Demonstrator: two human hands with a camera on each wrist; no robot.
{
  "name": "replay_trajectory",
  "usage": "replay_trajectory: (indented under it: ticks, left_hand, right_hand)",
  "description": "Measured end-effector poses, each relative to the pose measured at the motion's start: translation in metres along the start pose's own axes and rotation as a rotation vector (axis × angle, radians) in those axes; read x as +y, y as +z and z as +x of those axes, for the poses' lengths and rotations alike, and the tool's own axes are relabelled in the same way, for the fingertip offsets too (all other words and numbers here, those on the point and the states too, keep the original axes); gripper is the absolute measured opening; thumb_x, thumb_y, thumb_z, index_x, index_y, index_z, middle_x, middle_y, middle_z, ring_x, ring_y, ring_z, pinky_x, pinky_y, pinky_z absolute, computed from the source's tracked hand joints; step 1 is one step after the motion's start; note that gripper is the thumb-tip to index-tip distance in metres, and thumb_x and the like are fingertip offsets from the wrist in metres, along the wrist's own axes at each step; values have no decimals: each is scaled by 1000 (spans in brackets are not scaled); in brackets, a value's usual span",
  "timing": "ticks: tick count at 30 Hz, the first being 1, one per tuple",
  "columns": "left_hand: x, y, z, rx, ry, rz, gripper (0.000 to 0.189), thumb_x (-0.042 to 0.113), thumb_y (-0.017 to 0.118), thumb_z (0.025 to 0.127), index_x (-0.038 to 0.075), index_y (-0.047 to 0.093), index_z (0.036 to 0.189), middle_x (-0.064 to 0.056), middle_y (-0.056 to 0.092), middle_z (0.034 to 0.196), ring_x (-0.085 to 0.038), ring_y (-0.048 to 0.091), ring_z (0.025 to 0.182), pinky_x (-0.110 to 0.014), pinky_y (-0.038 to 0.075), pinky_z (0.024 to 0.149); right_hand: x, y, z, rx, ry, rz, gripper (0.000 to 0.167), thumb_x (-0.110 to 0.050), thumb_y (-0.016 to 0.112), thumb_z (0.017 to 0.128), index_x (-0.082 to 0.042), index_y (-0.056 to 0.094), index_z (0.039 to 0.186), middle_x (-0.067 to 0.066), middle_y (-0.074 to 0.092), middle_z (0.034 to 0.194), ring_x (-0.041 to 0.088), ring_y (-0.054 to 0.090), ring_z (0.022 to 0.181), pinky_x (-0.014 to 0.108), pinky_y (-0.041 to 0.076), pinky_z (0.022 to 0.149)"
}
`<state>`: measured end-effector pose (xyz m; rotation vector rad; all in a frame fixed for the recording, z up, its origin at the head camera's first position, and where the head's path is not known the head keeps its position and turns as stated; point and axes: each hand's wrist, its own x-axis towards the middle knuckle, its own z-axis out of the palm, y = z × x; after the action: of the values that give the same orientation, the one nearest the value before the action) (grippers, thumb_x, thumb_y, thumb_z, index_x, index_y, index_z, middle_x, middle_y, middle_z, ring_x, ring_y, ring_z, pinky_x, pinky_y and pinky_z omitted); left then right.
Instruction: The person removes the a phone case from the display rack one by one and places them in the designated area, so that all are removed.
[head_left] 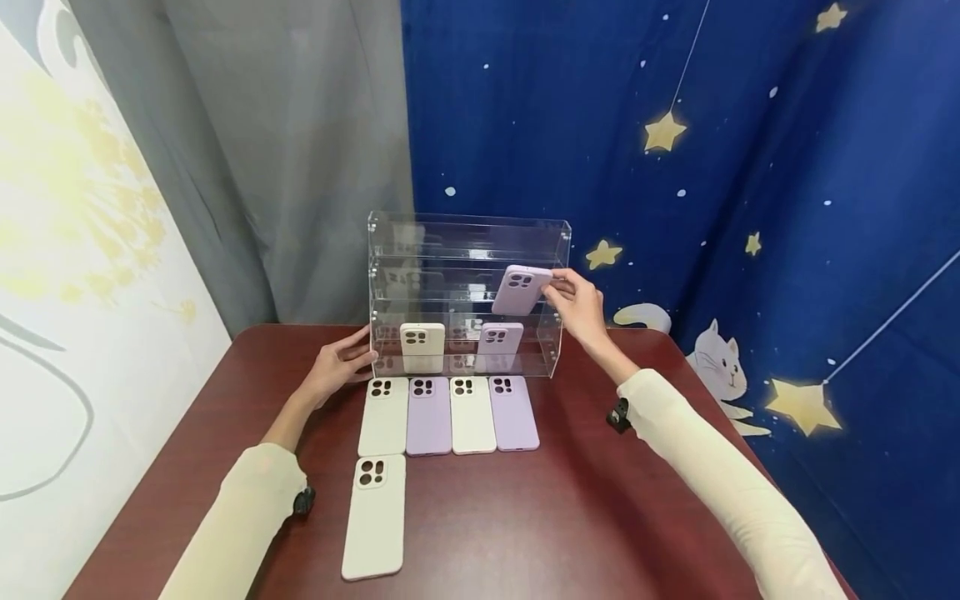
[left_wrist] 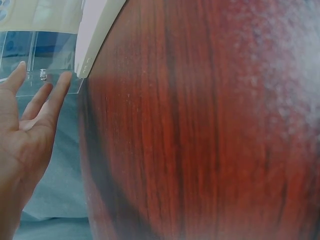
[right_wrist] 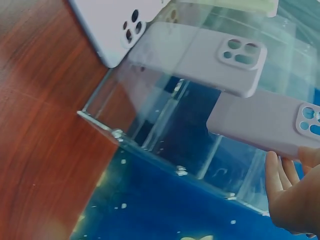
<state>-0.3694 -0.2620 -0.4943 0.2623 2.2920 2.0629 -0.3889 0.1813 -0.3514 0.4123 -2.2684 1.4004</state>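
Observation:
My right hand (head_left: 581, 307) pinches a lilac phone case (head_left: 517, 296) by its right edge, between thumb and fingers. That case leans slightly in front of the middle tiers of a clear acrylic display rack (head_left: 465, 221); whether it touches a shelf I cannot tell. In the right wrist view, the held case (right_wrist: 260, 120) shows its camera cutouts. On the lowest tier stand a cream case (head_left: 423, 340) and another lilac case (head_left: 501, 337), both upright. My left hand (head_left: 333, 367) rests at the rack's lower left side, fingers extended against the side panel.
Directly before the rack lies a row of cases alternating cream (head_left: 384, 425) and lilac (head_left: 429, 425). A single cream case (head_left: 375, 529) lies nearer, below the row's left end. The dark red wooden table (head_left: 570, 517) carries everything; a gray curtain (head_left: 300, 167) and a blue starry curtain (head_left: 540, 125) hang behind.

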Motion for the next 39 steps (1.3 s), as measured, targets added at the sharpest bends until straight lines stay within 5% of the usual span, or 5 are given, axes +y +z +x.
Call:
replay_trajectory:
  ticks: [9,17,24,30,39]
  left_hand:
    - [4,0,7,3,28,-22,69,8,67,102,18,36,163,-31,49,151,-43,53,135,-49,59,94]
    - [7,0,10,9,30,-33,68,4,65,103,18,36,163,-31,49,151,-41,54,135,-49,59,94]
    - [6,0,8,6,29,-23,69,8,68,102,19,37,163,-29,51,150,-40,55,134,-48,60,93]
    - [6,0,7,10,25,-14,68,3,65,103,17,36,163,-30,50,151,-43,55,134,-52,59,95]
    - [1,-1,3,16,3,-19,67,9,68,102,29,41,161,-30,48,152,-41,55,135,-48,59,95]
  right_hand:
    - [-42,-7,0,42,-70,88,30,-11,75,97,1,70,124,21,75,116,33,76,101,22,63,81]
    - [-78,-9,-11,-4,-105,141,31,-7,73,98,4,68,127,23,74,118,24,77,98,24,63,83]
    - [-116,-9,-31,-72,-115,105,28,0,71,98,9,68,124,27,73,115,37,76,98,26,64,83]
    - [-102,0,-33,-106,-110,93,29,-5,72,98,5,69,126,24,75,113,43,75,95,18,61,78]
    - [-79,16,-45,-190,-92,111,35,-18,79,96,-4,72,127,14,78,107,33,78,89,16,60,71]
